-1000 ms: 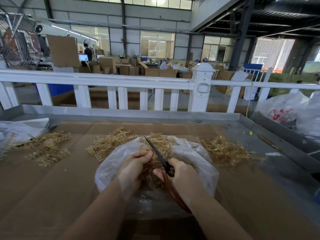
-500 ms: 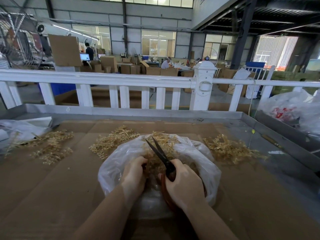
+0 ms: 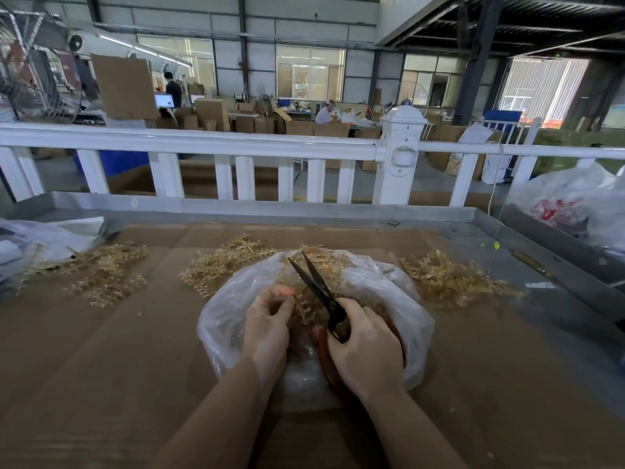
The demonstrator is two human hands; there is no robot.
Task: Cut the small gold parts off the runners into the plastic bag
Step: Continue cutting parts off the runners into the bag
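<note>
2 hands over plastic bag: left hand pinches runner, right hand grips open scissors.

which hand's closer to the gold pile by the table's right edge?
Right. The right hand, gripping the scissors, sits nearer that pile; the left hand is farther left.

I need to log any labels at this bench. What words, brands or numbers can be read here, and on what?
No text can be read.
White bag with red print, at the far right: print too blurred to read.
Lit screen in the background: too small to read.
Scissors and plastic bag: no markings show.
</note>
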